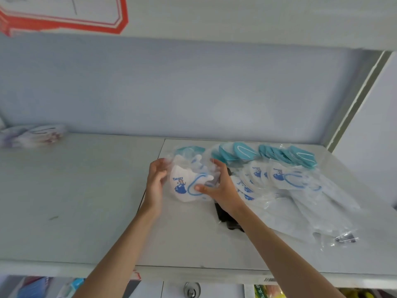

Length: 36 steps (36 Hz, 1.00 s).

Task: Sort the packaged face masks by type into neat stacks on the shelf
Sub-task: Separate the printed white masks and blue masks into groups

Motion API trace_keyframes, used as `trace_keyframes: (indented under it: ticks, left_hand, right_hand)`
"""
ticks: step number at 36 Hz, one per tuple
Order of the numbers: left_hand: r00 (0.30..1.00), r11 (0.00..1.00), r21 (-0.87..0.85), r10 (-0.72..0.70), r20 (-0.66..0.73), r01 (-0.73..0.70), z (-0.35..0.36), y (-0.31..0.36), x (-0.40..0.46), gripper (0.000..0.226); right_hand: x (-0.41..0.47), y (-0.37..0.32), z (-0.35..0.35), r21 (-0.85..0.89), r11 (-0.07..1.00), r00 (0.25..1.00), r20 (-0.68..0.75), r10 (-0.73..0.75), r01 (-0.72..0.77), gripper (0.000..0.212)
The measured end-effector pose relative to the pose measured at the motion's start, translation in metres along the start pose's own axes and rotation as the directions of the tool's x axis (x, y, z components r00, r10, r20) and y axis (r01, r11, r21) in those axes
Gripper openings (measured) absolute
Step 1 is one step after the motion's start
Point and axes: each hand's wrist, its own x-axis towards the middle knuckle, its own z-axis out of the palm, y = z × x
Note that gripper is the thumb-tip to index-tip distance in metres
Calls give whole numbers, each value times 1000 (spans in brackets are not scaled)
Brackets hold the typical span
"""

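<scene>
We look down on a pale shelf [86, 190] against a blue-grey back wall [193, 87]. At centre frame, our left hand [155, 186] and right hand [219, 188] clasp a white packaged mask with blue print [182, 188] between curled fingers. More white packs [279, 179] and teal packs [287, 154] fan out right of centre, with a small blurred stack [32, 134] at far left.

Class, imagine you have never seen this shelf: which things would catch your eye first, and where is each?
First, the two hands at the centre, left hand and right hand, holding a white packaged mask with a blue cartoon print. Next, the teal masks fanned along the back right of the shelf. A red-bordered sign hangs top left.
</scene>
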Motion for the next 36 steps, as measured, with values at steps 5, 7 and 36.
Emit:
trace_keyframes:
  ticks: [5, 7, 36]
  left_hand:
    - [997, 997, -2, 72, -21, -72, 5, 2, 0, 47]
    - [995, 995, -30, 97, -5, -97, 7, 1, 1, 47]
    - [939, 906, 414, 218, -266, -93, -12, 14, 13, 10]
  right_hand:
    - [-1, -5, 2, -18, 999, 998, -48, -45, 44, 79]
    - [-1, -8, 5, 26, 998, 996, -74, -51, 53, 80]
    - [12, -6, -14, -113, 988, 994, -17, 103, -105, 33]
